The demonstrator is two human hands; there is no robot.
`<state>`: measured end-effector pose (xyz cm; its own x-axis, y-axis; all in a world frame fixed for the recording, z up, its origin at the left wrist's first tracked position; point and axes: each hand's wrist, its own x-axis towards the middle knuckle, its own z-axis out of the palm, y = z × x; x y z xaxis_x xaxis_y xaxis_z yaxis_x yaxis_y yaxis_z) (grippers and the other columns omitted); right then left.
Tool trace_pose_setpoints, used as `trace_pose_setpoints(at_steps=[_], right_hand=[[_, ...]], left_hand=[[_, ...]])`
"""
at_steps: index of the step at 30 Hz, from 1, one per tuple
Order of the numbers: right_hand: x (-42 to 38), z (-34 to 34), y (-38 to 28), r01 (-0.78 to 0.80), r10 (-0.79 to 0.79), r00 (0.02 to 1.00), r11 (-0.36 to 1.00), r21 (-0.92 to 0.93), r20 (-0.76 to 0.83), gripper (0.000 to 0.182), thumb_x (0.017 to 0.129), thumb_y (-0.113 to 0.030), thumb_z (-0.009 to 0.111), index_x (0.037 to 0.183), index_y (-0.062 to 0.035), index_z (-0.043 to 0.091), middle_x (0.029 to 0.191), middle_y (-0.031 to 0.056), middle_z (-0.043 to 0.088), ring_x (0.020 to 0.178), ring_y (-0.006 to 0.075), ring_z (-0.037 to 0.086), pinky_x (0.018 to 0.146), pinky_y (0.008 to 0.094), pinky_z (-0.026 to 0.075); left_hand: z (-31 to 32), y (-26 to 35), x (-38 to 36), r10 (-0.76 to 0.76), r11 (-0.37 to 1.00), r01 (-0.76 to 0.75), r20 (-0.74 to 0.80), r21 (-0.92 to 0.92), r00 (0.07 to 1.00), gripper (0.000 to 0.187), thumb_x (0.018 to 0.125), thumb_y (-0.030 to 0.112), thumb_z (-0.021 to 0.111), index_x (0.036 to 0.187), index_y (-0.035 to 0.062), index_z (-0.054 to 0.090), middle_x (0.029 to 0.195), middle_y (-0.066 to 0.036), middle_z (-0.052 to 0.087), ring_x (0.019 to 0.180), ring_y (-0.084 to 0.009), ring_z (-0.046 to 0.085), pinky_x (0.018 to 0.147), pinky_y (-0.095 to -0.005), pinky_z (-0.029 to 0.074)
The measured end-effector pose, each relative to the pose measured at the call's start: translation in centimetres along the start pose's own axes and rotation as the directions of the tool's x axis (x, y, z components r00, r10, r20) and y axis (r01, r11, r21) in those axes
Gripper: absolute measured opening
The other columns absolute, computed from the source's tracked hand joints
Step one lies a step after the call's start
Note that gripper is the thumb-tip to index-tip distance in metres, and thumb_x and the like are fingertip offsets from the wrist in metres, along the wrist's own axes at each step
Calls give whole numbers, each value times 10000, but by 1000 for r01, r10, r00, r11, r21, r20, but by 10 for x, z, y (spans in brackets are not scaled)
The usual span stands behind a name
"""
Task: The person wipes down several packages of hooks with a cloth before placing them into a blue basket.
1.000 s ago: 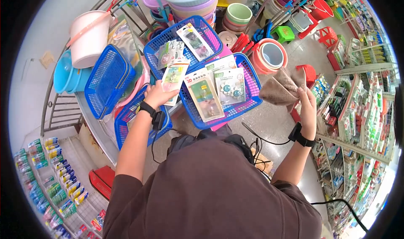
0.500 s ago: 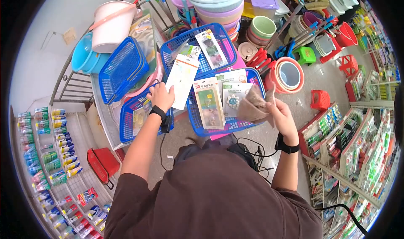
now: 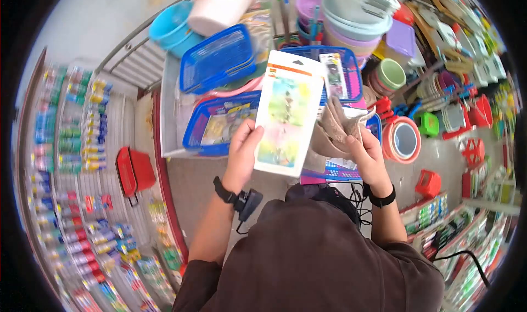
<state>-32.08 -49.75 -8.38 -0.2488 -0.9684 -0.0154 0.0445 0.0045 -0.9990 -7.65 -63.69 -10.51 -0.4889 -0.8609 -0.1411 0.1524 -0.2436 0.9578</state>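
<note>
My left hand (image 3: 242,155) grips a flat white hanging package (image 3: 288,120) by its lower left edge, thumb on the front. The package has a hang hole at the top and a yellow, green and pink picture. In my right hand (image 3: 370,158) is a bunched grey-brown cloth (image 3: 332,133), close to the package's right edge. Behind them, a blue basket (image 3: 351,65) holds another carded package (image 3: 334,76). A second blue basket (image 3: 189,142) with packages lies left of my left hand. The basket under the cloth is mostly hidden.
Stacked blue baskets (image 3: 217,59) lie at the back left beside a pale pink bucket (image 3: 222,13). Coral basins (image 3: 403,139) and a red stool (image 3: 428,183) stand to the right. A red bag (image 3: 134,172) hangs by the left shelves. Cables (image 3: 359,208) lie near my body.
My left hand has lifted the white package from the baskets and brought it closer, its picture side now facing me. My right hand still holds the cloth, now nearer the package. The view has shifted.
</note>
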Motion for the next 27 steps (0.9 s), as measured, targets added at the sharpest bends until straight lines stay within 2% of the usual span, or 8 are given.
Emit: trace_pose_setpoints(at_steps=[2, 5, 8, 10, 14, 18, 20, 27], right_hand=[[4, 33, -22, 112, -113, 990, 994, 12, 80, 198, 970, -92, 508, 1105, 29, 588, 1080, 42, 569, 989, 131, 540, 863, 271, 424], [2, 84, -30, 316, -295, 922, 948, -48, 250, 176, 923, -73, 569, 1062, 26, 611, 1015, 107, 593, 933, 211, 583, 831, 295, 443], [-12, 125, -44, 550, -369, 769, 798, -246, 522, 140, 856, -87, 676, 954, 8, 644, 879, 138, 613, 771, 276, 608, 696, 321, 478], [-28, 150, -49, 614, -320, 666, 749, -251, 673, 143, 811, -97, 726, 917, -19, 667, 860, 125, 632, 742, 304, 617, 654, 347, 489], [-65, 195, -60, 840, -561, 359, 542, 3, 745, 244, 758, -68, 747, 996, -61, 693, 982, 107, 666, 877, 340, 643, 742, 409, 507], [-100, 212, -59, 800, -597, 364, 594, 89, 715, 260, 744, -16, 735, 999, -35, 686, 971, 128, 675, 856, 328, 655, 742, 386, 508], [-110, 216, -59, 770, -604, 373, 625, 128, 704, 239, 736, 13, 728, 968, -20, 685, 925, 129, 686, 789, 308, 670, 700, 351, 512], [-115, 231, -73, 752, -690, 321, 602, 268, 649, 191, 771, 32, 689, 957, 21, 646, 887, 153, 678, 766, 304, 667, 679, 341, 510]], left_hand=[[-4, 11, -51, -17, 985, 19, 9, -174, 1000, 144, 929, 117, 540, 1019, 12, 578, 983, -36, 630, 901, -88, 569, 803, -248, 459], [-11, 9, -126, -56, 866, 58, 18, -496, 998, 682, 790, 174, 617, 1404, -38, 410, 1332, -177, 547, 1174, -257, 571, 993, -356, 450], [-8, 17, -191, -36, 698, 10, -20, -716, 999, 751, 774, 192, 642, 1433, -29, 359, 1367, -173, 512, 1184, -261, 561, 995, -367, 448], [-5, 15, -227, 20, 698, -103, -125, -709, 992, 786, 760, 202, 659, 1444, -18, 342, 1385, -161, 489, 1225, -265, 528, 1020, -378, 431], [6, 2, -286, 28, 722, -242, -321, -648, 947, 822, 725, 232, 687, 1435, -13, 353, 1358, -150, 496, 1238, -274, 504, 1041, -390, 412], [29, 7, -315, -2, 637, -424, -552, -643, 834, 884, 646, 288, 742, 1399, -18, 393, 1282, -163, 549, 1151, -286, 563, 984, -399, 460], [33, 3, -333, 123, 676, -410, -454, -612, 882, 889, 733, 339, 704, 1467, 25, 313, 1422, -111, 431, 1303, -251, 432, 1099, -382, 325], [53, 13, -358, 98, 768, -412, -546, -491, 832, 916, 697, 404, 669, 1446, -5, 337, 1404, -119, 451, 1296, -246, 438, 1103, -374, 319]])
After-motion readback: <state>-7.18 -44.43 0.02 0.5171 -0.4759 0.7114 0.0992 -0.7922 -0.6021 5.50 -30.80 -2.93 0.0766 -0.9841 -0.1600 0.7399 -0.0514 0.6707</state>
